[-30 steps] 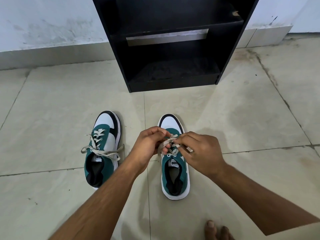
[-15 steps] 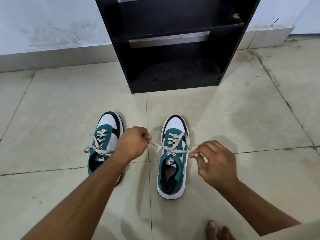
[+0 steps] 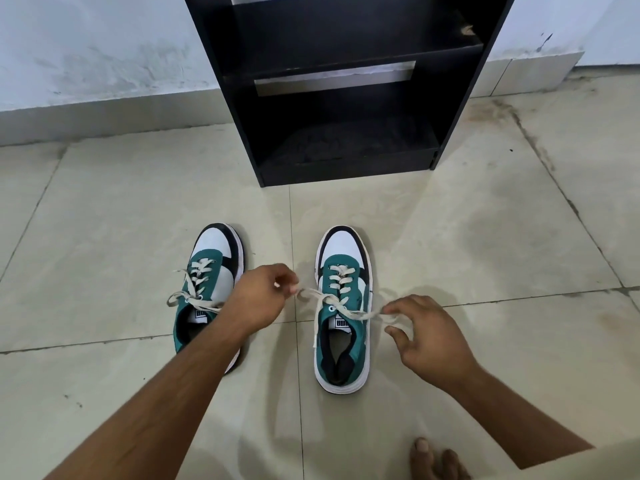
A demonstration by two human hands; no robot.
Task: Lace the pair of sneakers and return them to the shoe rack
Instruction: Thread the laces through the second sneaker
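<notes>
Two green, white and black sneakers stand on the tiled floor, toes pointing at the rack. The left sneaker (image 3: 211, 271) is laced, its cream lace tied loosely. The right sneaker (image 3: 343, 306) has its cream lace (image 3: 337, 301) stretched sideways across the top eyelets. My left hand (image 3: 259, 299) pinches the lace's left end between the two shoes. My right hand (image 3: 422, 334) pinches the other end, just right of the shoe. The black shoe rack (image 3: 346, 98) stands against the wall straight ahead, its shelves bare.
Pale floor tiles (image 3: 121, 209) spread all around, with dark stains at the right. A white wall (image 3: 86, 53) with a grey skirting runs behind the rack. My bare toes (image 3: 436, 459) show at the bottom edge.
My hands were together over the right sneaker's tongue. They have drawn apart sideways, pulling the lace taut on both sides. The view has shifted slightly downward.
</notes>
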